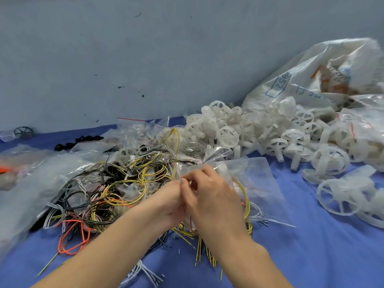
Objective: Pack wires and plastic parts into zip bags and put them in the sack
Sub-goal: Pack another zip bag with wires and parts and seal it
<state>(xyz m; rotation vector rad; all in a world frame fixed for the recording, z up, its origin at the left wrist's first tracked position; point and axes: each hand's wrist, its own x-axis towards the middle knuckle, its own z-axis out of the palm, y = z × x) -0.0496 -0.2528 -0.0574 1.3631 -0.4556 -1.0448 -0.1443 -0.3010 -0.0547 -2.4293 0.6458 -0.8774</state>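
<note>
A clear zip bag (257,183) lies in the middle of the blue cloth with yellow wires (246,202) inside it. My left hand (168,201) and my right hand (209,194) meet at the bag's left edge, and the fingers of both pinch the plastic there. To the left spreads a tangled pile of wires (99,194), yellow, black, white and orange. White plastic wheel parts (245,134) are heaped behind the bag. The white woven sack (307,75) lies at the back right with its mouth open.
Empty and filled zip bags (133,129) lie behind the wire pile. Crumpled clear plastic (27,183) covers the left side. Loose yellow wire ends (199,248) stick out under my wrists. A dark wheel part (23,132) sits far left by the grey wall.
</note>
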